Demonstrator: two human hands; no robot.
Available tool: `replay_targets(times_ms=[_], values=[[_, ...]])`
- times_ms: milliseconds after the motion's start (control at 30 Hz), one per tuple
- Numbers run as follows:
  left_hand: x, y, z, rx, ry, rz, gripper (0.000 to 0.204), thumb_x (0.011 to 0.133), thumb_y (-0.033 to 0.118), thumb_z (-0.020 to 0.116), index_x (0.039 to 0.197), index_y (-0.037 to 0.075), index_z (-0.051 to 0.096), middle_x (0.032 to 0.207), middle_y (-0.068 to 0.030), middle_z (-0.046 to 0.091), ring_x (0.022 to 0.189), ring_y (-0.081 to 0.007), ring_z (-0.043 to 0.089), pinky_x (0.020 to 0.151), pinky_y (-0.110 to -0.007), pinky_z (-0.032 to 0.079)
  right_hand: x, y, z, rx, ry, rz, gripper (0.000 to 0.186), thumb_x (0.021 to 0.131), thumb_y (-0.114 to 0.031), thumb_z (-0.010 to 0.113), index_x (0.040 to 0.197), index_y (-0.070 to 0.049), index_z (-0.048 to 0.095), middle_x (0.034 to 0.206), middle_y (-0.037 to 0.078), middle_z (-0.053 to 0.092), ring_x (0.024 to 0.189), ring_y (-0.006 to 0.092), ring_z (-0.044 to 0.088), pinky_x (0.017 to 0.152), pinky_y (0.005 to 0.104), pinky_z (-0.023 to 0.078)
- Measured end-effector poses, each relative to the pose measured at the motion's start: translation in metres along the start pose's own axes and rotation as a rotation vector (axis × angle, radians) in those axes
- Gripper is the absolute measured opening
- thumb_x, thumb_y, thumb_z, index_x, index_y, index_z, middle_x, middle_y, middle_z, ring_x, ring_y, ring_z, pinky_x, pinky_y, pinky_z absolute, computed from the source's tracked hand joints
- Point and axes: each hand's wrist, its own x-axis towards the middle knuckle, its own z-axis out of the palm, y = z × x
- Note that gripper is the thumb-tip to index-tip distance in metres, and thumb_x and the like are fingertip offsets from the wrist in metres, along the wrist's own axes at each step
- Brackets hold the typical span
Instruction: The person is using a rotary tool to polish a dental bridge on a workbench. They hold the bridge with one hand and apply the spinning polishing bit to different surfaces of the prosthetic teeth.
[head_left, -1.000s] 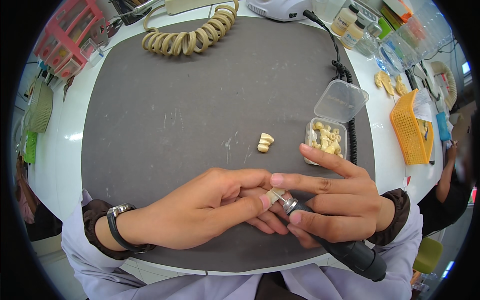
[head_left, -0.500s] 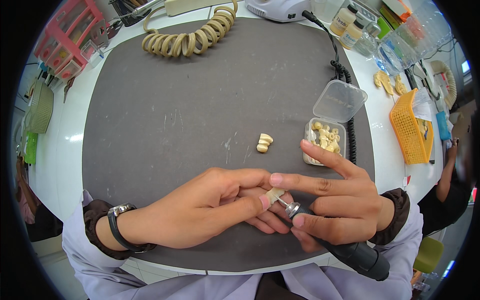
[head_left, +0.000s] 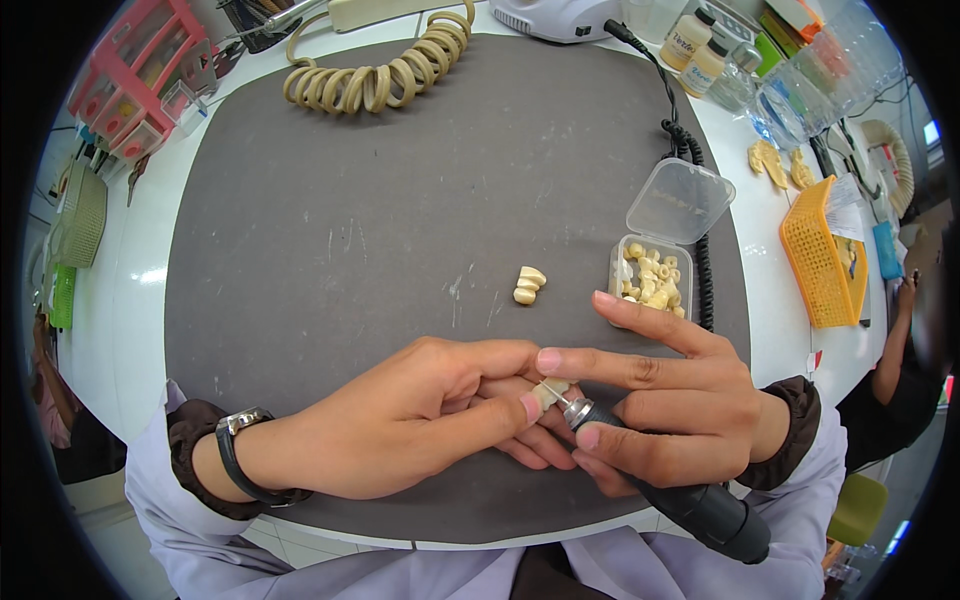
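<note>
Between its thumb and fingers my left hand (head_left: 440, 410) pinches a small cream dental piece (head_left: 548, 393), mostly covered by the fingertips. My right hand (head_left: 670, 400) grips a black dental handpiece (head_left: 690, 515) with a silver collar. Its thin bur meets the dental piece. My right middle or index fingertip rests close to the left fingers, while another finger stretches out toward the clear plastic box (head_left: 615, 292). Several tooth-coloured crowns (head_left: 655, 272) lie in that box. A joined tooth-coloured bridge piece (head_left: 529, 285) sits on the dark mat, beyond my hands.
The grey mat (head_left: 350, 230) covers the white table. A beige coiled hose (head_left: 385, 85) lies at the back, and a black coiled cord (head_left: 705, 275) runs behind the box. An orange basket (head_left: 808, 255) stands right, pink drawers (head_left: 135, 75) far left, bottles (head_left: 703, 68) back right.
My right hand and the handpiece have shifted slightly left, so the bur lies further across the dental piece. The left hand keeps its hold almost unmoved.
</note>
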Motion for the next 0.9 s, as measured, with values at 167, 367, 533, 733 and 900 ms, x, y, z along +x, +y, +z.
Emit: replay_targets(times_ms=[167, 367, 533, 733, 900], values=[[-0.0004, 0.0001, -0.0007, 0.007, -0.005, -0.004, 0.034, 0.104, 0.009, 0.042, 0.132, -0.009, 0.046, 0.116, -0.0174, 0.063, 0.106, -0.0231, 0.065, 0.095, -0.036, 0.054, -0.0007, 0.0004, 0.0012, -0.007, 0.003, -0.003, 0.009, 0.085, -0.008, 0.071, 0.087, -0.005, 0.063, 0.055, -0.001, 0.042, 0.101, 0.037, 0.069, 0.101, 0.0626, 0.042], [-0.0007, 0.0008, -0.0005, 0.019, 0.0, -0.005, 0.033, 0.104, 0.009, 0.042, 0.131, -0.009, 0.046, 0.116, -0.0175, 0.063, 0.105, -0.023, 0.065, 0.095, -0.036, 0.054, 0.0003, 0.0007, -0.0002, -0.008, -0.011, -0.008, 0.009, 0.085, -0.009, 0.071, 0.088, -0.005, 0.063, 0.055, -0.002, 0.042, 0.102, 0.0367, 0.069, 0.1, 0.061, 0.045], [-0.0008, 0.0002, -0.0008, 0.021, 0.0, -0.001, 0.033, 0.104, 0.009, 0.042, 0.131, -0.009, 0.047, 0.115, -0.0175, 0.063, 0.105, -0.0232, 0.065, 0.095, -0.035, 0.054, 0.0017, 0.0, -0.0003, -0.005, -0.01, -0.002, 0.009, 0.084, -0.008, 0.071, 0.087, -0.006, 0.063, 0.055, -0.002, 0.045, 0.102, 0.0363, 0.069, 0.099, 0.0589, 0.046], [-0.0005, 0.001, -0.0002, 0.027, -0.002, -0.004, 0.033, 0.104, 0.009, 0.042, 0.13, -0.01, 0.047, 0.113, -0.0182, 0.063, 0.104, -0.0234, 0.066, 0.094, -0.035, 0.054, 0.0019, -0.0025, 0.0045, -0.037, 0.05, 0.016, 0.013, 0.078, -0.003, 0.07, 0.072, -0.008, 0.059, 0.057, 0.0, 0.039, 0.104, 0.0286, 0.069, 0.099, 0.0521, 0.051], [-0.0013, 0.0008, 0.0001, 0.029, 0.001, -0.005, 0.033, 0.104, 0.009, 0.042, 0.13, -0.01, 0.047, 0.111, -0.0184, 0.064, 0.105, -0.0235, 0.066, 0.094, -0.036, 0.054, 0.002, -0.0007, 0.0015, 0.004, -0.003, -0.003, 0.009, 0.084, -0.009, 0.072, 0.086, -0.007, 0.064, 0.054, -0.002, 0.044, 0.102, 0.0361, 0.069, 0.099, 0.0567, 0.048]])
